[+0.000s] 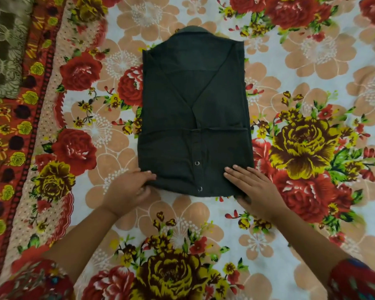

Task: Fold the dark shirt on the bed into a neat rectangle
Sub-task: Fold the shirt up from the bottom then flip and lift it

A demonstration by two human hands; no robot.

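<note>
The job looks well past halfway to me. The shirt lies on the bed with both sides turned in, so its long edges run nearly straight. The bottom part seems to be folded up once, since a cross edge sits partway up the panel, beyond my fingertips. What I judge is left is one more fold, taking the near end up toward the collar, then squaring the corners. The near edge bows a little between my hands, so it is not yet a neat rectangle.

My left hand is at the near left corner of the shirt, with its fingers curled over the cloth and gripping that corner. My right hand lies on the near right corner. Its fingers are straight and flat on top of the fabric and the thumb is down at the bottom edge. I cannot tell whether the thumb has slipped under the cloth.

The rest of the shirt stretches away from both hands, with the collar at the far end. Two snaps sit between my hands, nearer the right one.
</note>
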